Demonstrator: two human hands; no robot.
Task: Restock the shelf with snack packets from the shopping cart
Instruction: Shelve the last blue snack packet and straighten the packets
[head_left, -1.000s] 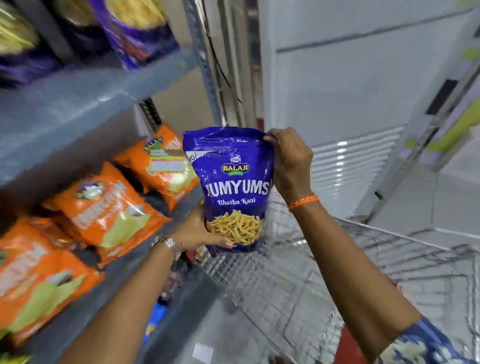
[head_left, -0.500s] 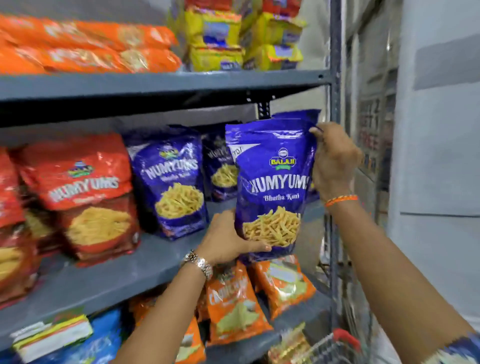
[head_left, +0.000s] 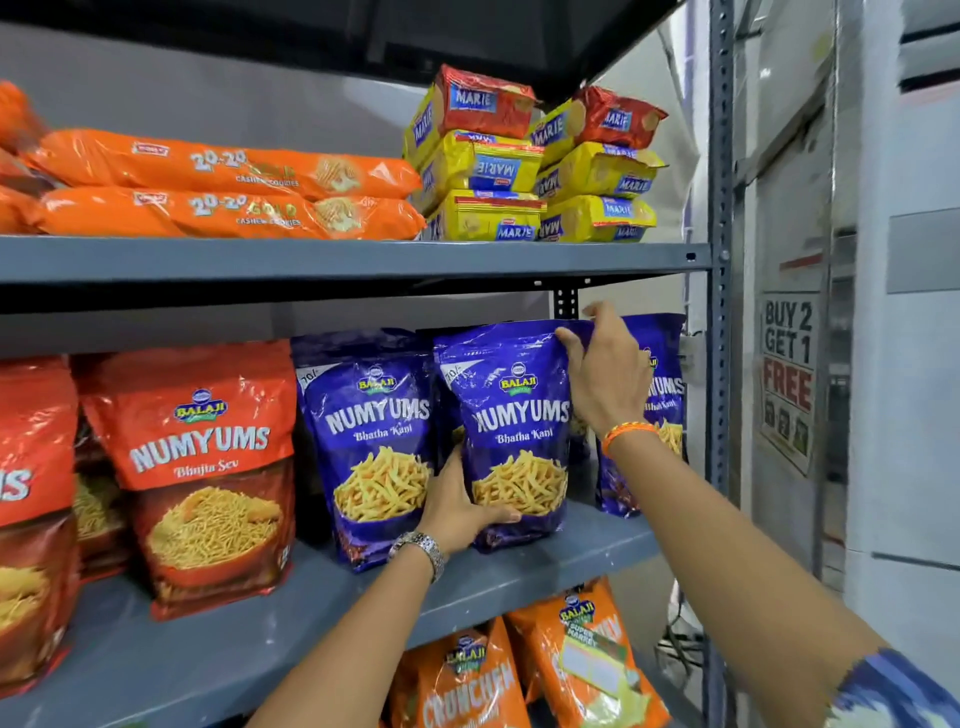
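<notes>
A purple Numyums packet (head_left: 511, 415) stands upright on the middle grey shelf (head_left: 519, 582), between two other purple Numyums packets. My left hand (head_left: 460, 509) grips its lower left corner from below. My right hand (head_left: 605, 374) pinches its top right edge. One matching purple packet (head_left: 369, 431) stands to its left, another (head_left: 662, 395) is partly hidden behind my right hand. The shopping cart is out of view.
Red Numyums packets (head_left: 202, 467) fill the shelf's left part. Orange biscuit rolls (head_left: 223, 182) and stacked Marie packs (head_left: 530, 171) lie on the shelf above. Orange Crunchem bags (head_left: 467, 680) sit on the shelf below. A grey upright post (head_left: 719, 312) and a "Buy 2 Get 1 Free" sign (head_left: 787, 379) stand at right.
Both hands carried the purple packet from above the cart up to the middle shelf and set it upright among the matching packets. My view rose from the cart to the shelves.
</notes>
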